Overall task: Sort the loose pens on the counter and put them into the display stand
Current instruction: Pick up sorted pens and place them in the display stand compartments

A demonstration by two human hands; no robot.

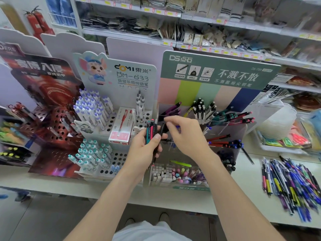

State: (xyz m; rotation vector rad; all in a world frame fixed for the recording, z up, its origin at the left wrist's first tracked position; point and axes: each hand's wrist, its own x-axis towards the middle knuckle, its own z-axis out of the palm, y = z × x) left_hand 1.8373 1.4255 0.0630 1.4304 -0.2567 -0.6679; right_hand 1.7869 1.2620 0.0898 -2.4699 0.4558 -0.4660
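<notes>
A white perforated stand with a pen box lodged in it sits just left of the green-headed display stand, whose clear compartments (holding black, teal and red pens) are partly hidden behind both hands. The left hand grips a bundle of pens upright while the right hand pinches the top of a black pen in it. The loose pens lie heaped on the white counter at right, with stocked shop shelves behind.
</notes>
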